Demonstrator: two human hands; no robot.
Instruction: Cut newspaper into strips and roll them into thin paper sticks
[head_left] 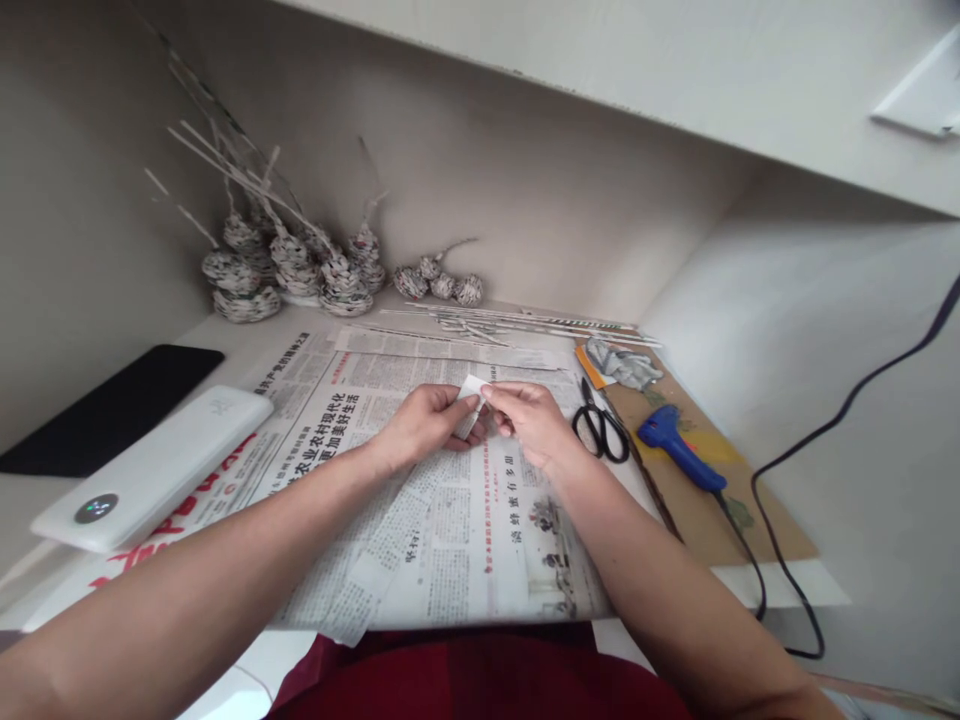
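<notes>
I have a small white piece of paper [472,384] up between my hands, above the newspaper [457,530] spread over the table. My left hand [431,415] pinches it between thumb and fingers while my right hand [525,412] nips its near edge, probably so it stays taut and steady. The scissors [600,425] and glue gun [679,445] lie to my right, likely for easy reach; the dark cable [847,400] could snag there. Paper rods [525,325] and woven gourd shapes [345,285] sit behind, and a white power bank [157,465] takes up the left.
</notes>
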